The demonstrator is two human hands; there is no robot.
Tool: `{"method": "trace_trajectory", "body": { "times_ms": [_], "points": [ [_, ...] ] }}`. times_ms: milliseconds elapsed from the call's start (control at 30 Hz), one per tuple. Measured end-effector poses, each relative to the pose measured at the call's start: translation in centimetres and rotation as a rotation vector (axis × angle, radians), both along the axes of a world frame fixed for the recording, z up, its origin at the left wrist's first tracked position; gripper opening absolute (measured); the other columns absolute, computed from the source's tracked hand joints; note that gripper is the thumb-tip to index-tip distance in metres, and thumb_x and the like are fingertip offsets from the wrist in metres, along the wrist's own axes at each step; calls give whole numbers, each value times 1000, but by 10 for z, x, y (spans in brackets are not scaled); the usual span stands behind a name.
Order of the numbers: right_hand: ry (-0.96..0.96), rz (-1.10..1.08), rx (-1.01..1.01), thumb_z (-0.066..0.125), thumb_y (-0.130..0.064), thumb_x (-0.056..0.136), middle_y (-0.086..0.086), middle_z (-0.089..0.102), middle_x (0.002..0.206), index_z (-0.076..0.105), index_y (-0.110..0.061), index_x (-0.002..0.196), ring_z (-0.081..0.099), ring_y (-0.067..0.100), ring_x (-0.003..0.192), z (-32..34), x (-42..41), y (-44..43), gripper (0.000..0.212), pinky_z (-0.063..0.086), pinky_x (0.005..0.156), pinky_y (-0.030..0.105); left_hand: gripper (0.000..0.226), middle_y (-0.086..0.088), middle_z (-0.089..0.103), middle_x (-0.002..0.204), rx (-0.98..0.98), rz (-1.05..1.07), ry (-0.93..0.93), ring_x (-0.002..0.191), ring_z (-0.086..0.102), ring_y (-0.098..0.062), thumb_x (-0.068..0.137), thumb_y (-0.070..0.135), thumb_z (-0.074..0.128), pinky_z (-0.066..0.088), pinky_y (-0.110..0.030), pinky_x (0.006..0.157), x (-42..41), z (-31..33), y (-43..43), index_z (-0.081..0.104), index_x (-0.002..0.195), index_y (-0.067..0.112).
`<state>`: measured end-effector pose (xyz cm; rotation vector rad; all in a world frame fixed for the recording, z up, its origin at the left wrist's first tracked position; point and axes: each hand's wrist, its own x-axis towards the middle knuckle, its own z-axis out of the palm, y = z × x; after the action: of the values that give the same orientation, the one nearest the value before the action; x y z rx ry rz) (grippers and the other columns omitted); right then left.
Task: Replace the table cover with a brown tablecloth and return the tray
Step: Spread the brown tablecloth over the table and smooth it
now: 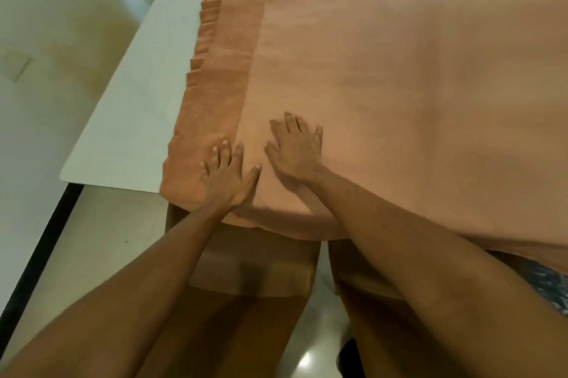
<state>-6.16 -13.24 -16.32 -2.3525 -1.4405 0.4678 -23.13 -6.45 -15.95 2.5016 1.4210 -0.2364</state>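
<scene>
Head view, looking down: my left hand (227,174) and right hand (296,148) lie flat, fingers spread wide, gripping nothing, pressed side by side on the brown tablecloth (399,85). The cloth lies folded in layers, its stepped, frilled edges to my left, its near edge overhanging the table's front. A strip of white table (129,107) lies bare beyond those edges. The tray is not in sight. I judge I am spreading the cloth. Next I should take the top folded edge and draw it left over the bare strip.
</scene>
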Motion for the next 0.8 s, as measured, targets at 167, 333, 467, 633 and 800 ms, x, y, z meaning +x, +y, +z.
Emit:
{"method": "trace_trajectory", "body": {
  "times_ms": [167, 333, 467, 633, 800],
  "points": [
    [-35, -169, -77, 31, -58, 99, 7, 0, 170, 21, -39, 158, -4, 31, 155, -9, -60, 48, 62, -10, 120, 60, 71, -3, -16, 166, -22, -105, -56, 152, -16, -23, 98, 68, 16, -12, -51, 120, -46, -9, 44, -5, 158, 35],
    [-115, -282, -145, 23, -60, 98, 11, -3, 169, 17, -38, 158, -7, 33, 155, -10, -118, 87, 64, -8, 120, 61, 69, -6, -23, 164, -86, -180, -78, 150, -23, -25, 100, 62, 9, -16, -48, 120, -86, -16, 88, -12, 158, 31],
    [-154, -288, -185, 18, -65, 95, 12, -7, 169, 11, -39, 159, -9, 33, 155, -9, -162, 122, 69, -9, 120, 61, 67, -5, -24, 164, -108, -253, -90, 150, -24, -24, 102, 59, 12, -18, -46, 117, -137, -16, 134, -12, 158, 31],
    [-142, -280, -219, 17, -69, 94, 12, -8, 169, 9, -38, 159, -11, 34, 155, -7, -217, 166, 73, -10, 119, 62, 67, -5, -28, 163, -165, -297, -62, 149, -26, -24, 102, 57, 13, -19, -46, 116, -195, -8, 176, -15, 157, 29],
    [-78, -263, -320, 22, -69, 94, 12, -14, 168, 4, -39, 160, -15, 34, 154, -1, -245, 205, 75, -12, 118, 64, 70, -6, -32, 161, -202, -332, 13, 148, -29, -25, 102, 60, 12, -18, -46, 117, -231, 0, 212, -20, 155, 28]
  ]
}}
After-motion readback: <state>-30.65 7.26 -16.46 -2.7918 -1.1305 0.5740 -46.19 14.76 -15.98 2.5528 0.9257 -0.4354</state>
